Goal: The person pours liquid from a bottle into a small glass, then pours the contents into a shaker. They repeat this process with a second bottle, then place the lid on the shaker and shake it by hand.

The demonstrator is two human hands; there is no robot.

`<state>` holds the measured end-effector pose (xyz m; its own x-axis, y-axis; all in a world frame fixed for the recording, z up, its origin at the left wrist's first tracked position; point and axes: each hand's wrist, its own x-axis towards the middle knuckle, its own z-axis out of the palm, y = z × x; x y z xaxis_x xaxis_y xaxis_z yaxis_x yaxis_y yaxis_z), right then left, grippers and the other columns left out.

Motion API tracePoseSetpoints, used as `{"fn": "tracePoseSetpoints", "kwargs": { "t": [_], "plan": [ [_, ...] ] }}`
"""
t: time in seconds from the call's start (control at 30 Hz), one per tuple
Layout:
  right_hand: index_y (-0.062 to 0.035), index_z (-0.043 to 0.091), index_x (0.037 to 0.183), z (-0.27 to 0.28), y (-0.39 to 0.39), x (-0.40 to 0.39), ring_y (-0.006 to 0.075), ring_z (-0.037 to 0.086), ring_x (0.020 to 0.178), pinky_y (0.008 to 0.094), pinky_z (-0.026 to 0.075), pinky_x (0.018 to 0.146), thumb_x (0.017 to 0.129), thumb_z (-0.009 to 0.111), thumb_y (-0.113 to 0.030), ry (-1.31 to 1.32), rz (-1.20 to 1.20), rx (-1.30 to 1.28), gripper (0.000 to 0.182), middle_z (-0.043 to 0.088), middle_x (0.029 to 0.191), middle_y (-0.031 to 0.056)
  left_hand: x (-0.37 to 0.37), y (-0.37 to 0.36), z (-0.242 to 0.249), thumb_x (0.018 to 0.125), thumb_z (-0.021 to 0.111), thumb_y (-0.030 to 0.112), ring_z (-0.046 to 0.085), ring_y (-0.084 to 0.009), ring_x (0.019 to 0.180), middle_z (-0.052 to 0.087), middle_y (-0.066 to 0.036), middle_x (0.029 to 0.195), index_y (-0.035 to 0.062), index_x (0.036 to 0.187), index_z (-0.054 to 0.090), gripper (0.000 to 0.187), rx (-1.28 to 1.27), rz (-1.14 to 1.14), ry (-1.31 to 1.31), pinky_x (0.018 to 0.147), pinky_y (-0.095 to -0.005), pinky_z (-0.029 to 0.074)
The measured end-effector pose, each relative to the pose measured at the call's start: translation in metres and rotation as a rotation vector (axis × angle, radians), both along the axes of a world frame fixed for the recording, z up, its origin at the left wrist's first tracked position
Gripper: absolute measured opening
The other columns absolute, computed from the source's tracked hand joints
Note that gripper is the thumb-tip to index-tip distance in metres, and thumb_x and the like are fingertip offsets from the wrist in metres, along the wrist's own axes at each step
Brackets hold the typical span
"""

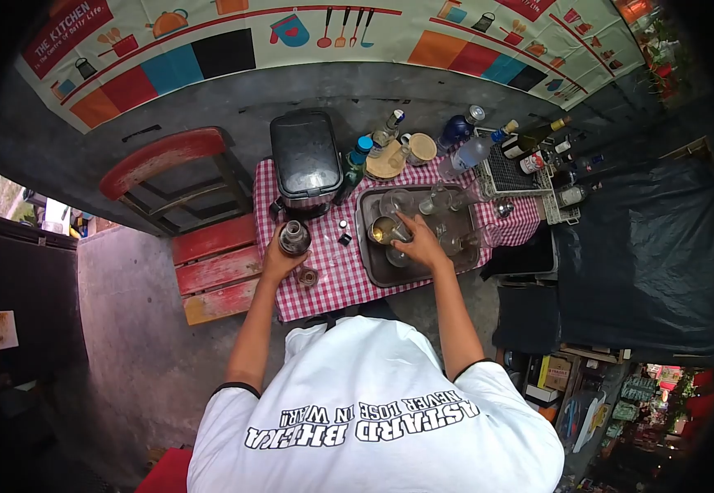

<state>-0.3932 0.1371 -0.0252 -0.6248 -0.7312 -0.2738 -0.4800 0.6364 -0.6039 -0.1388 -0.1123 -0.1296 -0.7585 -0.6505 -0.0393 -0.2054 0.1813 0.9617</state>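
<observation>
My left hand [276,261] is wrapped round a dark glass bottle [294,237] at the left side of the table. Close below it stands a small clear glass [307,277]. Over the dark tray [371,269], my right hand [425,249] grips a small cup with a shiny yellowish inside [382,232], its mouth turned up towards me. Clear glasses [395,200] surround that hand on the tray. Between the hands, a small black cap [344,240] lies on the checked tablecloth [336,283].
A black lidded appliance [306,156] stands at the table's back left. Behind the tray are a blue-capped bottle [358,160], a round wooden-lidded jar [422,148] and a dark blue bottle [459,129]. A wire rack [515,174] with bottles is at right, a red chair [217,261] at left.
</observation>
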Motion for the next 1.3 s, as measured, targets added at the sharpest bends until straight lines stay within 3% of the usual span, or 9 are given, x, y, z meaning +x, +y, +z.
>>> {"fn": "tracePoseSetpoints", "kwargs": {
  "t": [0.13, 0.23, 0.3, 0.43, 0.7, 0.8, 1.1, 1.2, 1.3],
  "plan": [
    [-0.0168, 0.046, 0.149, 0.014, -0.002, 0.008, 0.046, 0.044, 0.135, 0.0415, 0.04, 0.111, 0.076, 0.079, -0.027, 0.058, 0.008, -0.002, 0.08, 0.041, 0.146, 0.035, -0.003, 0.002, 0.003, 0.066, 0.091, 0.016, 0.065, -0.0261, 0.115, 0.067, -0.013, 0.12, 0.0065, 0.13, 0.051, 0.076, 0.034, 0.033, 0.025, 0.097, -0.038, 0.051],
    [-0.0168, 0.046, 0.149, 0.035, -0.006, 0.012, 0.0437, 0.05, 0.129, 0.0415, 0.042, 0.107, 0.076, 0.079, -0.025, 0.02, -0.005, -0.017, 0.08, 0.048, 0.138, 0.0309, -0.004, 0.003, 0.006, 0.066, 0.09, 0.017, 0.066, -0.0259, 0.112, 0.068, -0.014, 0.118, 0.0049, 0.129, 0.052, 0.074, 0.002, 0.061, 0.04, 0.095, -0.0378, 0.052],
    [-0.0157, 0.047, 0.148, 0.026, -0.002, 0.009, 0.0397, 0.056, 0.118, 0.042, 0.045, 0.102, 0.076, 0.079, -0.021, 0.224, 0.016, -0.091, 0.079, 0.054, 0.121, 0.0239, 0.0, 0.002, 0.006, 0.066, 0.09, 0.019, 0.067, -0.0257, 0.11, 0.068, -0.014, 0.118, 0.0041, 0.129, 0.052, 0.074, 0.011, 0.081, 0.094, 0.094, -0.0377, 0.053],
    [-0.0143, 0.048, 0.148, 0.066, -0.004, 0.015, 0.0347, 0.058, 0.107, 0.0402, 0.046, 0.097, 0.076, 0.078, -0.018, 0.144, 0.013, -0.191, 0.078, 0.054, 0.111, 0.0181, 0.014, -0.002, 0.024, 0.064, 0.091, 0.019, 0.068, -0.0248, 0.107, 0.068, -0.015, 0.117, 0.0032, 0.127, 0.053, 0.075, 0.019, 0.174, 0.031, 0.091, -0.0378, 0.054],
    [-0.0107, 0.052, 0.144, 0.098, 0.002, 0.007, 0.0201, 0.055, 0.101, 0.029, 0.044, 0.095, 0.077, 0.079, -0.014, 0.024, 0.013, -0.41, 0.072, 0.054, 0.109, 0.0085, 0.044, 0.005, 0.124, 0.067, 0.088, 0.013, 0.066, -0.0206, 0.103, 0.065, -0.01, 0.113, 0.0015, 0.124, 0.051, 0.07, -0.046, 0.253, 0.252, 0.093, -0.0369, 0.052],
    [-0.0108, 0.051, 0.145, 0.11, 0.0, 0.001, 0.021, 0.054, 0.094, 0.032, 0.045, 0.091, 0.077, 0.078, -0.016, -0.023, 0.067, -0.493, 0.074, 0.051, 0.1, 0.0084, 0.043, 0.023, 0.183, 0.069, 0.086, 0.014, 0.065, -0.0218, 0.105, 0.063, -0.011, 0.116, 0.0004, 0.127, 0.049, 0.07, -0.071, 0.212, 0.385, 0.095, -0.0377, 0.052],
    [-0.0096, 0.057, 0.138, 0.171, 0.007, -0.005, 0.0227, 0.058, 0.111, 0.0359, 0.045, 0.098, 0.075, 0.081, -0.013, -0.153, 0.315, -0.712, 0.067, 0.059, 0.117, 0.0077, 0.002, 0.1, 0.253, 0.07, 0.085, 0.02, 0.063, -0.0292, 0.11, 0.06, -0.016, 0.117, -0.0014, 0.129, 0.049, 0.072, -0.083, 0.058, 0.54, 0.101, -0.0476, 0.049],
    [-0.0068, 0.06, 0.128, 0.174, 0.017, -0.011, 0.0239, 0.059, 0.11, 0.0365, 0.047, 0.096, 0.075, 0.083, -0.015, -0.172, 0.358, -0.74, 0.058, 0.059, 0.117, 0.0076, -0.004, 0.117, 0.227, 0.06, 0.092, 0.017, 0.063, -0.0227, 0.108, 0.063, -0.015, 0.117, -0.0043, 0.128, 0.049, 0.083, 0.006, 0.07, 0.382, 0.098, -0.0381, 0.049],
    [-0.0061, 0.061, 0.125, 0.173, 0.03, -0.02, 0.0222, 0.061, 0.108, 0.0345, 0.05, 0.089, 0.074, 0.084, -0.017, -0.227, 0.373, -0.773, 0.056, 0.06, 0.116, 0.0081, -0.028, 0.144, 0.236, 0.056, 0.093, 0.021, 0.064, -0.0221, 0.106, 0.064, -0.013, 0.114, -0.004, 0.127, 0.051, 0.086, -0.118, 0.189, 0.329, 0.095, -0.0365, 0.05]
  ]
}}
